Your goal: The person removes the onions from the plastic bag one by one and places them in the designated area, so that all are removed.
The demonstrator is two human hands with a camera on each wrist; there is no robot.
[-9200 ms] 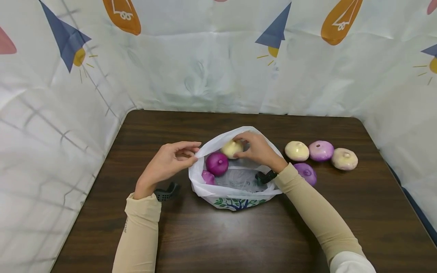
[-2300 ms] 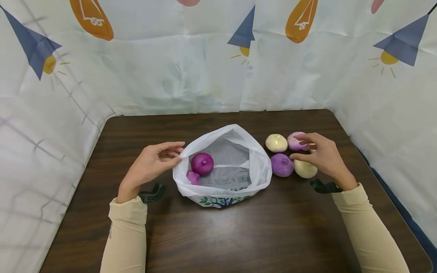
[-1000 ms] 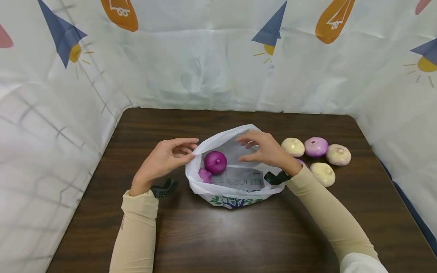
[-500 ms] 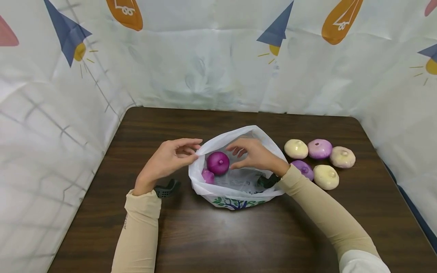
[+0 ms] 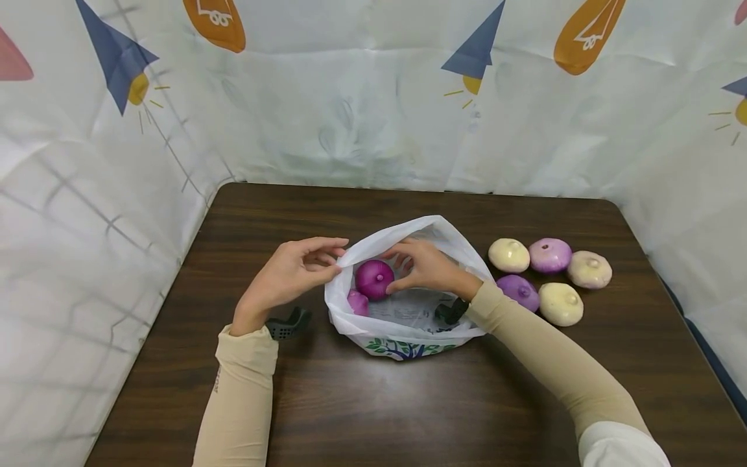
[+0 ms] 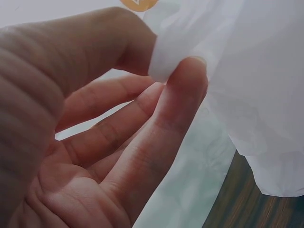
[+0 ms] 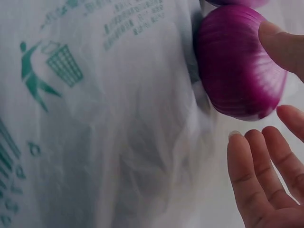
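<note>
A white plastic bag (image 5: 379,331) stands on the table with its mouth spread wide. My left hand (image 5: 294,272) pinches its left rim between thumb and forefinger, seen close up in the left wrist view. Inside, at the left, lie a dark purple onion (image 5: 374,279) and a lighter purple onion (image 5: 358,302), partly hidden by the bag. My right hand (image 5: 426,266) is inside the bag beside the dark onion. In the right wrist view its thumb (image 7: 280,45) overlaps the onion, the forefinger tip is at its edge, and the other fingers are spread apart from it.
Right of the bag several onions sit in a cluster: a cream onion (image 5: 509,255), a pale purple onion (image 5: 550,255), a whitish onion (image 5: 589,270), a purple onion (image 5: 518,292) and another cream onion (image 5: 561,304). A patterned curtain (image 5: 362,117) hangs behind the dark wooden table (image 5: 350,408).
A cream onion formerly in the bag now sits in the cluster at the right. My right hand has come back from there into the bag and moved left to the dark onion.
</note>
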